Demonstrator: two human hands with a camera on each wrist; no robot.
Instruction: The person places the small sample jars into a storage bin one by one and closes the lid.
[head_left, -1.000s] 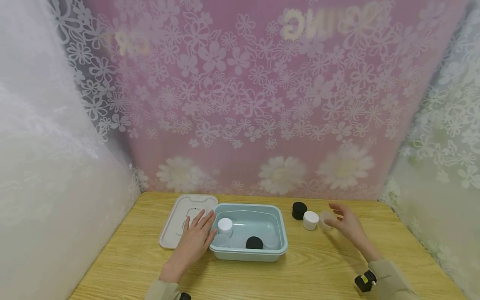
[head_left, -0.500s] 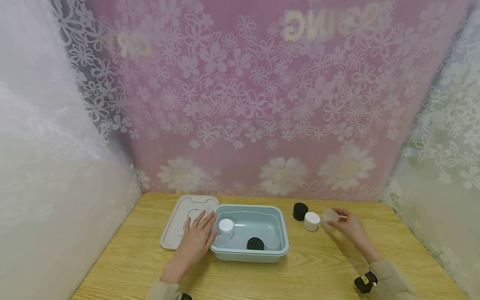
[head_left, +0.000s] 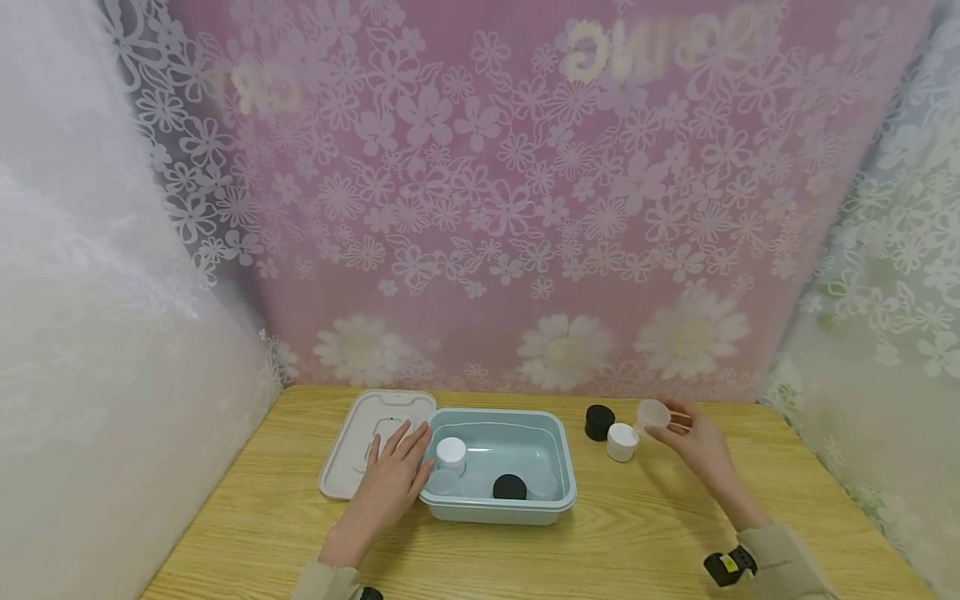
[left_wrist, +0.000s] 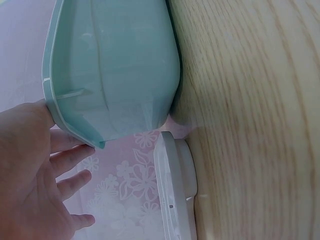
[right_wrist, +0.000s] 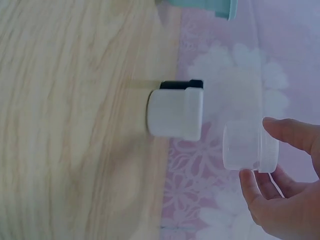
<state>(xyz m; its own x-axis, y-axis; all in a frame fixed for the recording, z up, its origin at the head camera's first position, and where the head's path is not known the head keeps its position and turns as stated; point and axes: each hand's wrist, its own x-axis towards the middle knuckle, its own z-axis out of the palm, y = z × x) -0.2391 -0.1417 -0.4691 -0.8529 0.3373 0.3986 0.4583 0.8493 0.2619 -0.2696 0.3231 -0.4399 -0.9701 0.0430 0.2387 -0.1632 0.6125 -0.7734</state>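
Observation:
My right hand (head_left: 697, 442) pinches a clear plastic jar (right_wrist: 244, 147) between thumb and fingers, lifted off the table. To its left a white jar (head_left: 622, 442) and a black jar (head_left: 599, 422) stand on the wood. My left hand (head_left: 388, 479) rests with spread, straight fingers against the left rim of a light blue plastic box (head_left: 498, 510). Inside that box are a white-lidded jar (head_left: 452, 452), a black-lidded jar (head_left: 510, 487) and clear jars (head_left: 542, 483), partly hidden by the wall.
A white box lid (head_left: 352, 450) lies on the table left of the box, partly under my left hand in the head view. The wooden table (head_left: 600, 550) ends at a pink flowered curtain (head_left: 510, 208) behind, with pale curtains at both sides.
My right hand closed its fingers on the clear jar and raised it from the table, slightly up and left. The left hand and the box stayed put.

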